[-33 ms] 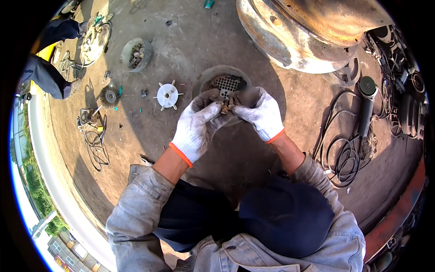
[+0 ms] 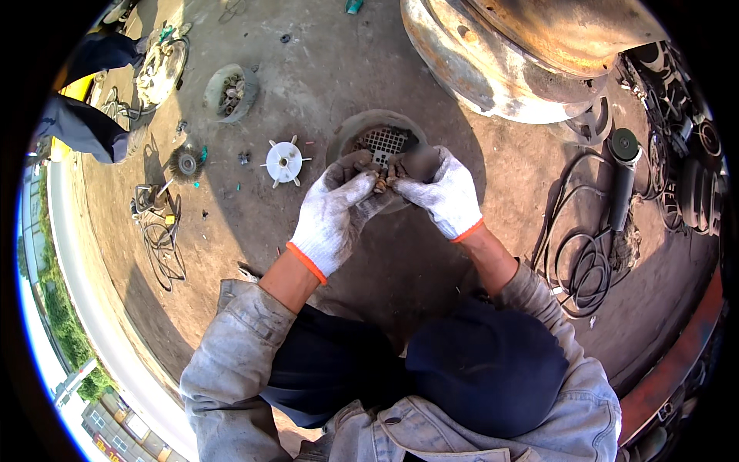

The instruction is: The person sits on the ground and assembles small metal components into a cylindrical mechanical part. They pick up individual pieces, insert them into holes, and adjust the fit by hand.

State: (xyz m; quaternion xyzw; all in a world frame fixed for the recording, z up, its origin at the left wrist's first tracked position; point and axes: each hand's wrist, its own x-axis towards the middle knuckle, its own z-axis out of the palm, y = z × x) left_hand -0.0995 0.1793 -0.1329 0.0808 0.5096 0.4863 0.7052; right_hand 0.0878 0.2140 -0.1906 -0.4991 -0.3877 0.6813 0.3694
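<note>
My left hand and my right hand wear white knitted gloves with orange cuffs, darkened with dirt at the fingertips. Their closed fingers meet on a small rusty metal piece, which resembles a bolt with a nut. Fingers partly cover it, so its full shape is hidden. Both hands hover over the near side of a round grey basin on the ground. Inside the basin, beyond my fingertips, lies a plate with square holes.
Left of the basin are a white spoked disc, a wire wheel brush and a bucket of metal pieces. A large rusty rim stands far right. An angle grinder and coiled cable lie right. Another person's leg shows far left.
The other person's leg at the far left has shifted slightly. My hands stay almost in place around the rusty metal piece.
</note>
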